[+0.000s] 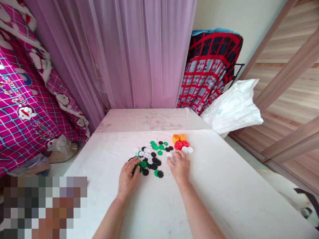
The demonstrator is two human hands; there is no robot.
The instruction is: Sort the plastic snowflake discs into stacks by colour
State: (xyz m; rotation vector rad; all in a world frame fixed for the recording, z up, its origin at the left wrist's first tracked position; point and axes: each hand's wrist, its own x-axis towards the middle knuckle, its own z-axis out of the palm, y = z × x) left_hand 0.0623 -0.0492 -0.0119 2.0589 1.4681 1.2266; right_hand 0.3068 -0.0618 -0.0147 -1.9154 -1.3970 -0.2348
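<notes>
Several green, black and white notched discs lie in a loose pile (149, 159) on the white-covered table (154, 205). My left hand (129, 176) rests at the pile's left edge, its fingers apart over green and black discs. My right hand (179, 166) is right of the pile, thumb and fingers curled round a white disc (171, 156). Just beyond it are two white stacks (187, 150), red stacks (181, 144) and orange stacks (178, 137), side by side.
A white plastic bag (233, 108) stands at the table's back right edge. Behind the table hangs a purple curtain (147, 53). Checked pink cloth (30, 89) hangs on the left, a red and black cloth (204, 69) at the back right.
</notes>
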